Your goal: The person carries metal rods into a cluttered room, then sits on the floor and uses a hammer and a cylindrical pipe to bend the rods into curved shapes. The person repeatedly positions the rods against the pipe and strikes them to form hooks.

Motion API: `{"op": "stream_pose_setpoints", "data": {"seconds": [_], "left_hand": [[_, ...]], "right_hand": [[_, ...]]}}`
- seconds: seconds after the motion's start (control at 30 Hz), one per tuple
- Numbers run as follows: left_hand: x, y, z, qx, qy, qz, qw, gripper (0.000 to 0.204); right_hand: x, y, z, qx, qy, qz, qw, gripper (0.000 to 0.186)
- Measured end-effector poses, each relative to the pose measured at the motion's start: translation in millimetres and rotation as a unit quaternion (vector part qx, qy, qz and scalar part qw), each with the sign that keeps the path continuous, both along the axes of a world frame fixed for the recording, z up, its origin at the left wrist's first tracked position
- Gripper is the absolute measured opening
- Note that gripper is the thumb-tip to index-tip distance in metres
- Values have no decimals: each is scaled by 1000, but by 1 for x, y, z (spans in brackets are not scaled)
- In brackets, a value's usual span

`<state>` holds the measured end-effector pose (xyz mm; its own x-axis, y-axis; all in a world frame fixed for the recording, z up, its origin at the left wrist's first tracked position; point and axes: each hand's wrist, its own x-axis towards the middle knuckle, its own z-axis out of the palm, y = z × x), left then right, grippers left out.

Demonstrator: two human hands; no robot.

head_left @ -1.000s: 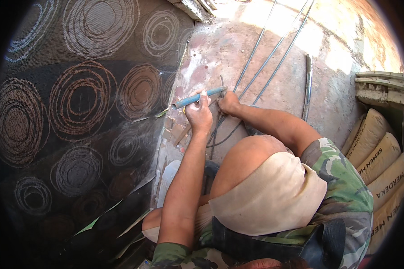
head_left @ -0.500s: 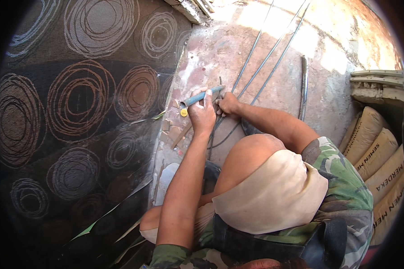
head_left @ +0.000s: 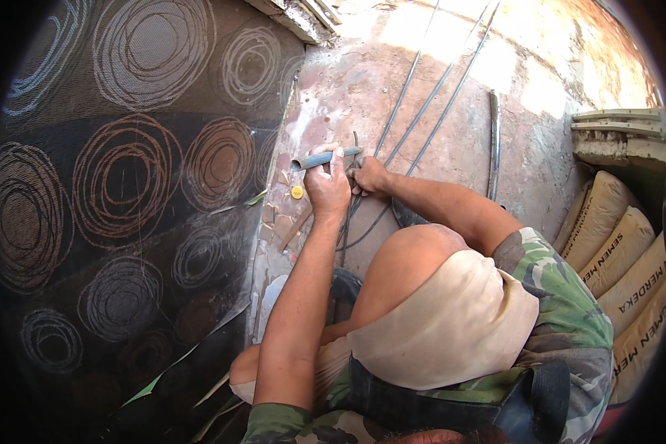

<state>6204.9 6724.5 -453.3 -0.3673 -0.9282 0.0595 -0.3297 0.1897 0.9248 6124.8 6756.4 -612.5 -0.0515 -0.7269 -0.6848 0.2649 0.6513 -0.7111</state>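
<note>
My left hand [head_left: 328,185] is wrapped round a short blue-grey metal pipe [head_left: 320,158], the thumb lying over its top. At the pipe's right end a thin bent rod end [head_left: 356,138] sticks up. Just right of it, my right hand [head_left: 368,176] is closed on thin steel rods, its fingertips partly hidden. Three long steel rods [head_left: 424,109] run from beyond that hand toward the far edge of the floor. Darker rod ends [head_left: 364,231] curve back toward my knee below the hands.
A dark curtain with ring patterns [head_left: 129,181] lines the left side. A yellow cap [head_left: 297,192] lies among broken chips. Farther right, a loose metal tube [head_left: 494,144] lies on the worn floor [head_left: 333,96]. Stacked paper sacks [head_left: 603,214] stand at right beside a concrete ledge [head_left: 621,144].
The pipe has turned to lie flatter: its left end has risen in view and its right end has dropped. Both hands keep their hold. The whole view has shifted slightly.
</note>
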Motion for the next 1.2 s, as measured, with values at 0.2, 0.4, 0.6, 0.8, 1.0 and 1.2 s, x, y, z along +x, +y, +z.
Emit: {"op": "stream_pose_setpoints", "data": {"seconds": [0.2, 0.4, 0.6, 0.8, 1.0, 1.2], "left_hand": [[21, -4, -3, 46, 1, 38, 998, 10], [-4, -7, -3, 55, 12, 11, 998, 10], [20, -1, -6, 5, 12, 63, 998, 9], [12, -7, -6, 57, -16, 72, 996, 9], [5, -1, -4, -23, -17, 34, 999, 10], [11, -4, -1, 16, -29, 39, 999, 8]], "right_hand": [[6, -2, 3, -1, 4, 25, 1000, 31], [-4, -14, -109, -135, 89, 124, 979, 28], [6, -20, 1, -315, 472, 538, 623, 27], [-2, -2, 33, -8, 249, 138, 959, 37], [-37, 38, 37, -49, 275, 62, 958, 32], [-183, 123, 82, 38, 520, -206, 828, 32]]}}
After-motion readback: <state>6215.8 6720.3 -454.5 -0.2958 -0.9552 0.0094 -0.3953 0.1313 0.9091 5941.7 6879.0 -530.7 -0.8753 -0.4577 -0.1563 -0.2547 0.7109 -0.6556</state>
